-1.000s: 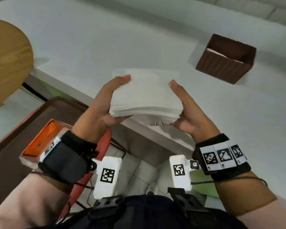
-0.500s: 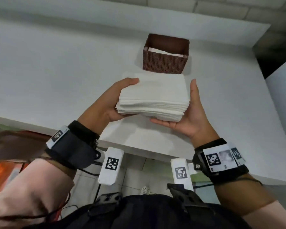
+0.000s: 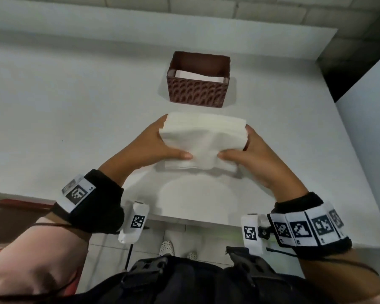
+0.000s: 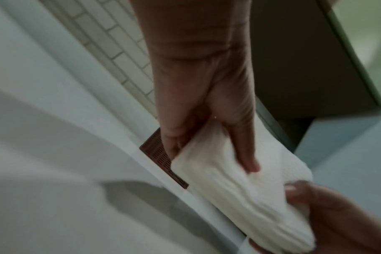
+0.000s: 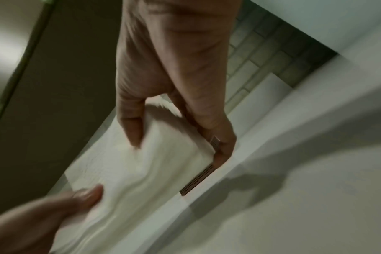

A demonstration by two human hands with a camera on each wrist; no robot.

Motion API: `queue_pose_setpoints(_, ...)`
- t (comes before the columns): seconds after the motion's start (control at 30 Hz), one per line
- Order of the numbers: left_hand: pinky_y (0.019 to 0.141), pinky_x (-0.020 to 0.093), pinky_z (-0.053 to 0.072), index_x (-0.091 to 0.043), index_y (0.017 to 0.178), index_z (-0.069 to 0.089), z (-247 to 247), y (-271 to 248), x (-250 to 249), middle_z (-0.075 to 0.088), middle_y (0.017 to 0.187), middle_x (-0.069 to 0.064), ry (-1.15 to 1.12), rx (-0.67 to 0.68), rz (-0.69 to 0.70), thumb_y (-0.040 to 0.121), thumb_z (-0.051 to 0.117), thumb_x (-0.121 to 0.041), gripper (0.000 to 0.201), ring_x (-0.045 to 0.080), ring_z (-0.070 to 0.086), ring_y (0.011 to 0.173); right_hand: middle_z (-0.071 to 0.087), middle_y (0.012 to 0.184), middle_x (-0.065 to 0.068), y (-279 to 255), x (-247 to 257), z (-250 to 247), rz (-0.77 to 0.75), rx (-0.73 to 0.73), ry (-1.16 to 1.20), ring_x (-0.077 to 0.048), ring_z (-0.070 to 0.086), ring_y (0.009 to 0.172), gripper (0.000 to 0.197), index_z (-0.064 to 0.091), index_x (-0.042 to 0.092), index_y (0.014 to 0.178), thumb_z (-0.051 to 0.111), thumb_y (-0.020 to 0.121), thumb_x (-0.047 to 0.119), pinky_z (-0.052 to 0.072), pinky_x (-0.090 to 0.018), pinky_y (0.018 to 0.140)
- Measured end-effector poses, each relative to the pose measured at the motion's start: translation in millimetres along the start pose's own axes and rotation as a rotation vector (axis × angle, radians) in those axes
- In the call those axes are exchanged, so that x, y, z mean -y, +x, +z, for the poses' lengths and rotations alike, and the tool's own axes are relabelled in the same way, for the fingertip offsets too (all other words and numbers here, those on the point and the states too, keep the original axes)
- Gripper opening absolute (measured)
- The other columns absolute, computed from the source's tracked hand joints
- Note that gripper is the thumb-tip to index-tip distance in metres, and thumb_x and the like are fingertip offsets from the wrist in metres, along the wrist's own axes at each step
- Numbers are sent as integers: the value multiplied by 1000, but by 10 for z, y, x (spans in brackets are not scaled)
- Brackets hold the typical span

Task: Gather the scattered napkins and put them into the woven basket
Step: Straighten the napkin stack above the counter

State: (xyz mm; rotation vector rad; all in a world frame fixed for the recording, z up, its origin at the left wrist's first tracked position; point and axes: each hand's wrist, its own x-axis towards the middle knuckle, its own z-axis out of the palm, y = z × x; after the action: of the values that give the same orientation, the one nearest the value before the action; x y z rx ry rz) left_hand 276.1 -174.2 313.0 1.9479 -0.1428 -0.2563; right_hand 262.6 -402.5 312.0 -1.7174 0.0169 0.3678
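A thick stack of white napkins is held above the white table, just in front of the brown woven basket. My left hand grips the stack's left side and my right hand grips its right side, both thumbs pressing down on top near the front edge. The stack bends downward in the middle under the thumbs. Pale napkins lie inside the basket. The left wrist view shows the stack pinched between thumb and fingers, with a corner of the basket behind it. The right wrist view shows the same stack.
The white table reaches back to a tiled wall. A dark gap and a pale panel stand at the right. The table's front edge runs below my wrists, with floor tiles and a reddish-brown seat at the lower left.
Both hands carried the stack forward toward the basket. The thumbs moved onto the top of the stack and now squeeze it, bending its middle. My view turned to face the basket.
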Motion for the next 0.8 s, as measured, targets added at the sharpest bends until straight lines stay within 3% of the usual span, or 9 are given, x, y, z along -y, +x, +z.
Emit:
queue_pose_setpoints(0.1,82,-1,40,-29,123,41,-18,51,87,51,116,-28,38,23,146,59,85,-16,79,-21,50,103,50,124,10,-29,-73,56,-123,-51,-180,-2,51,111,75,33,17,136,73,76,-1,40,5,81)
queue_pose_setpoints(0.17,84,-3,37,-29,128,33,-10,78,177,46,121,-27,59,114,131,56,85,-18,90,-25,46,106,43,125,9,-6,-150,103,-111,-65,-236,-6,45,115,87,23,11,142,75,73,-3,35,11,75)
queue_pose_setpoints(0.27,83,-4,37,-34,133,27,7,117,283,44,122,-29,69,141,82,53,84,-21,98,-26,44,105,37,128,11,66,-183,116,-54,-46,-257,-4,41,117,100,13,12,147,76,72,-2,38,4,77)
queue_pose_setpoints(0.4,80,-2,40,-31,128,38,3,161,330,50,119,-28,37,137,65,56,86,-13,88,-23,48,104,59,126,7,182,-261,110,-65,-81,-399,-12,58,116,80,42,18,134,73,60,23,51,-23,93)
queue_pose_setpoints(0.43,80,-2,40,-30,127,41,6,162,334,52,119,-27,34,137,57,56,86,-12,86,-22,49,104,59,126,7,179,-257,105,-55,-81,-413,-12,57,116,78,42,18,134,73,62,21,51,-20,92)
queue_pose_setpoints(0.53,81,-4,39,-29,125,46,29,151,352,53,114,-29,67,82,61,59,85,-10,79,-26,50,99,43,133,10,90,-155,92,-34,30,-315,-3,44,120,87,27,17,139,78,70,3,40,5,81)
queue_pose_setpoints(0.6,80,-5,38,-27,124,48,19,133,318,54,113,-26,76,65,56,60,84,-11,76,-28,50,96,42,136,13,29,-73,82,-28,106,-256,0,43,123,85,27,23,138,79,72,5,39,2,88)
queue_pose_setpoints(0.7,80,1,43,-32,121,49,-106,122,152,58,114,-24,25,134,5,61,84,-11,72,-21,54,98,60,118,23,17,126,50,-37,119,-160,14,58,105,52,50,35,120,72,79,10,45,-3,83)
queue_pose_setpoints(0.8,80,15,53,-37,109,55,-272,149,-70,65,109,-18,-101,268,-126,65,80,-11,57,-1,63,100,71,106,14,103,304,0,40,117,-5,2,68,96,36,61,33,106,72,75,18,54,-13,79)
